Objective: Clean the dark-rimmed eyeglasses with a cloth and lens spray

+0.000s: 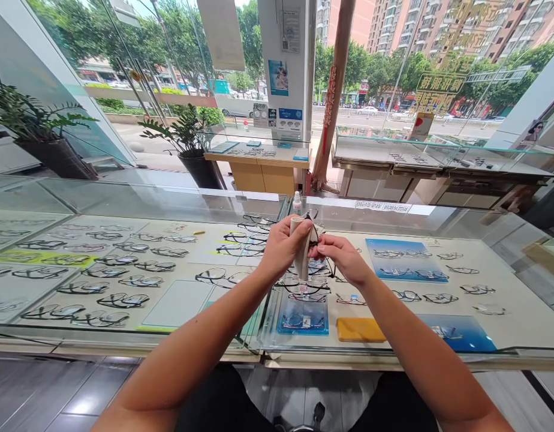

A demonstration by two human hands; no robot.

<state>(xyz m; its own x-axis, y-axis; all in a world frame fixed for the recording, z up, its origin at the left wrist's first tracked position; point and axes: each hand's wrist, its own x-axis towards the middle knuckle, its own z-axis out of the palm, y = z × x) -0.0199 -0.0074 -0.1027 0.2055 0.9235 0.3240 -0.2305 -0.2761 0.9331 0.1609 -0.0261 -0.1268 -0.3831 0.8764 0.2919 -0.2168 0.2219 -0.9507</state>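
Above the glass display counter, my left hand is closed on a pale cleaning cloth, which hangs down below the fingers. A dark-framed pair of eyeglasses is between my two hands, with the cloth against it. My right hand pinches the frame on its right side, and one temple points down by those fingers. Part of the lenses is hidden by the cloth and my fingers. Just behind my hands, a small white spray bottle stands upright on the counter.
Rows of eyeglasses lie under the glass on both sides. A yellow case and blue display cards are at the right. Potted plants and more display counters stand beyond, near the windows. A stool base shows below.
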